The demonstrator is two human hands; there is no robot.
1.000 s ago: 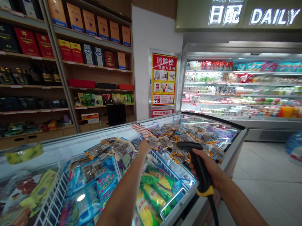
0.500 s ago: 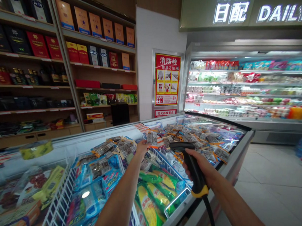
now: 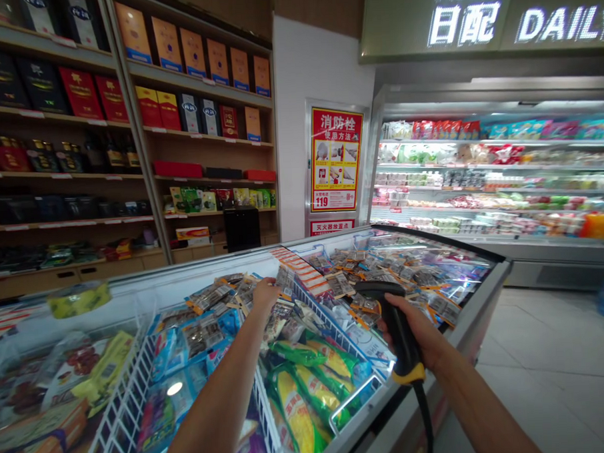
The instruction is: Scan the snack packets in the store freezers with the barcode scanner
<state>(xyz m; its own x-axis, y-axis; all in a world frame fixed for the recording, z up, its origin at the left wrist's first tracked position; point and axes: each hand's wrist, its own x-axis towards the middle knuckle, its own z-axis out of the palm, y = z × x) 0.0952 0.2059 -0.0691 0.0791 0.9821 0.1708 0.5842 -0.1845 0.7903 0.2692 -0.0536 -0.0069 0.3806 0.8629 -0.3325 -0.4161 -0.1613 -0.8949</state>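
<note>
My left hand (image 3: pixel 265 293) reaches into the freezer, fingers closed on the edge of a small flat packet (image 3: pixel 285 279) with a grey label. Just left of it lies a pile of similar packets (image 3: pixel 211 296), heaped over blue bags of frozen goods. My right hand (image 3: pixel 415 332) is wrapped round the handle of a black and yellow barcode scanner (image 3: pixel 401 336), its cable hanging down. The scanner head is over the freezer's right part, to the right of the packet and apart from it. More orange-edged packets (image 3: pixel 384 274) are spread on the glass behind the scanner.
White wire baskets (image 3: pixel 114 401) divide the open chest freezer; one holds green and yellow corn packs (image 3: pixel 297 404). The freezer's rim (image 3: pixel 358 418) runs along my right side. Shelves of boxes (image 3: pixel 197 124) stand behind left, a lit refrigerated display (image 3: pixel 454 173) behind right.
My left hand has moved left with the packet, away from the scanner, toward the pile. My right hand and the scanner have shifted slightly right.
</note>
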